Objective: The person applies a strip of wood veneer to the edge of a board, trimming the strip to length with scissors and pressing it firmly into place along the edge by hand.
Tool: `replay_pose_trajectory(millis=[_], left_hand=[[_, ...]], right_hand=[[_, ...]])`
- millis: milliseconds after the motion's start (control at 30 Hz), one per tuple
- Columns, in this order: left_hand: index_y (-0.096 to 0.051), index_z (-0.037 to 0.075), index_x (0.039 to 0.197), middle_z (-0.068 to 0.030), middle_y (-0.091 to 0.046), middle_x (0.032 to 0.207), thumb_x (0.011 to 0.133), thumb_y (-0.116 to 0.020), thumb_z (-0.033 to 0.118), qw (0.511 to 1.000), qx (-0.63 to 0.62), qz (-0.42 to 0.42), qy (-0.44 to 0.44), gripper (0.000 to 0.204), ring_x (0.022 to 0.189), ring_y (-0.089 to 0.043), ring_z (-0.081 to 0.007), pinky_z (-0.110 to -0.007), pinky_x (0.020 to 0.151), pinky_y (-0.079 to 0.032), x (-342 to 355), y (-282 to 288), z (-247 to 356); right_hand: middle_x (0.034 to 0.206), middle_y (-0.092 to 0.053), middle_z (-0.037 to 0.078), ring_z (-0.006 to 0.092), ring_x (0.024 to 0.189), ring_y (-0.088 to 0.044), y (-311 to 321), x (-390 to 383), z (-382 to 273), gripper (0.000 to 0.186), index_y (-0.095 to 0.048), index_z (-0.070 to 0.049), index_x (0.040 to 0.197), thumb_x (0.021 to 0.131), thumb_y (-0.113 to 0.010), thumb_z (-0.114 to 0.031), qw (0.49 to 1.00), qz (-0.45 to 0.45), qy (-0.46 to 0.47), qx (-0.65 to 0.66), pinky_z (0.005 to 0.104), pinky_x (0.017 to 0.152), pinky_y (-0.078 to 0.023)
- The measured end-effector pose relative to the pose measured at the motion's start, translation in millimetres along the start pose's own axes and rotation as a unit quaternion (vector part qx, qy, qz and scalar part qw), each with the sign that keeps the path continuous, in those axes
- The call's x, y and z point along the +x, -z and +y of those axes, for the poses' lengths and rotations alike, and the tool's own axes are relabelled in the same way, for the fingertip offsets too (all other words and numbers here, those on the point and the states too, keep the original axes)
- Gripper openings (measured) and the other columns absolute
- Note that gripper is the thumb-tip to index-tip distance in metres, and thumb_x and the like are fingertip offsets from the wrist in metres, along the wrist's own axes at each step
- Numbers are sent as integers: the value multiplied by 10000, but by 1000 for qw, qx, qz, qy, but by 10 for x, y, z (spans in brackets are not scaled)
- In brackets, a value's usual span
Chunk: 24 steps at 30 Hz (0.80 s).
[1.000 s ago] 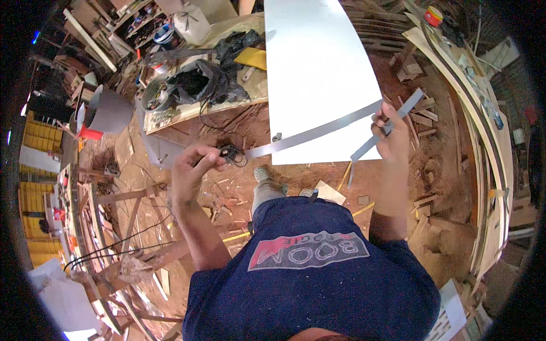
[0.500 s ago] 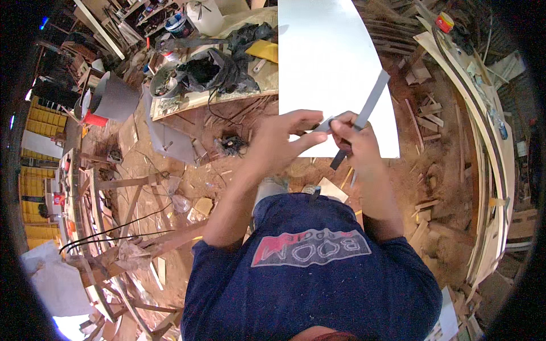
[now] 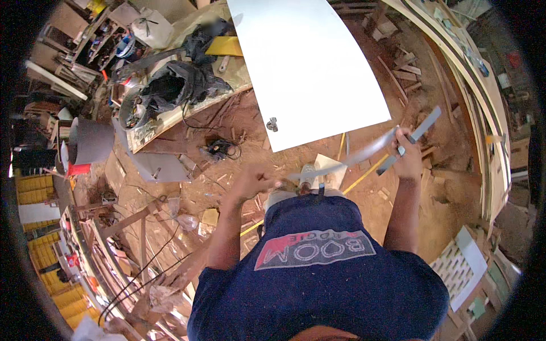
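**Thin grey strip (image 3: 364, 154) spanned two bare hands, short of a white panel (image 3: 313, 68)**

The strip hung in the air in a shallow curve, running from beside the left hand (image 3: 253, 181), near the middle of the view, to the right hand (image 3: 406, 150) at three o'clock. The right fingers were clamped on its far end and on a flat grey bar (image 3: 426, 123), whose upper end pointed between one and two o'clock. The left fingers were curled, but blur hid whether they pinched the near end; I could not tell.

The strip looked light, thin and bendy, probably smooth enough to slip and easy to kink. It seemed best held by its ends, flat between thumb and fingers; the bar looked straighter and stiffer.

The panel lay at twelve o'clock, a small metal fitting (image 3: 272, 124) near its corner; a cluttered surface (image 3: 156, 129) stood at ten o'clock.
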<state>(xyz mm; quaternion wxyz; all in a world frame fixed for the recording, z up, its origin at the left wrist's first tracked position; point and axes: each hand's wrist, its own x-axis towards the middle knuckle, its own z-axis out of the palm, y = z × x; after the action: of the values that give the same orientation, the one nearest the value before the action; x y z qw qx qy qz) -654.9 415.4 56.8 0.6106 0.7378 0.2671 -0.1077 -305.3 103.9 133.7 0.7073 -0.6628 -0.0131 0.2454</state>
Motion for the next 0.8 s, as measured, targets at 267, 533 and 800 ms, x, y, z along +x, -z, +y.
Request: replay_pose_trajectory(millis=[267, 533, 800], left_hand=[[-802, 85, 1068, -205, -766, 1030, 879, -802, 475, 957, 246, -110, -105, 433, 1007, -728, -400, -481, 909, -552, -237, -1323, -1865], [-776, 63, 1141, -235, -748, 1111, 1006, -672, 430, 932, 204, -283, 95, 405, 1099, -695, -438, -492, 975, -528, -79, -1241, -1534], [-720, 28, 1202, -138, -757, 1135, 991, -716, 343, 956, -70, -284, -18, 379, 1059, -702, -253, -388, 949, -538, 759, -3311, -2150]], right_hand=[[851, -606, -3, 102, 704, -527, 215, -450, 450, 123, -660, -81, 1024, 1018, -729, -182, 997, 44, -62, 30, 260, 597, -392], [891, -615, 8, 122, 745, -557, 84, -461, 1189, 119, -673, -82, 1050, 1007, -741, -170, 989, 42, -102, 101, 256, 650, -447], [904, -637, 12, 109, 699, -577, 1, -91, 1582, 173, -663, -73, 1164, 1027, -713, -167, 991, 33, -90, 98, 258, 587, -412]])
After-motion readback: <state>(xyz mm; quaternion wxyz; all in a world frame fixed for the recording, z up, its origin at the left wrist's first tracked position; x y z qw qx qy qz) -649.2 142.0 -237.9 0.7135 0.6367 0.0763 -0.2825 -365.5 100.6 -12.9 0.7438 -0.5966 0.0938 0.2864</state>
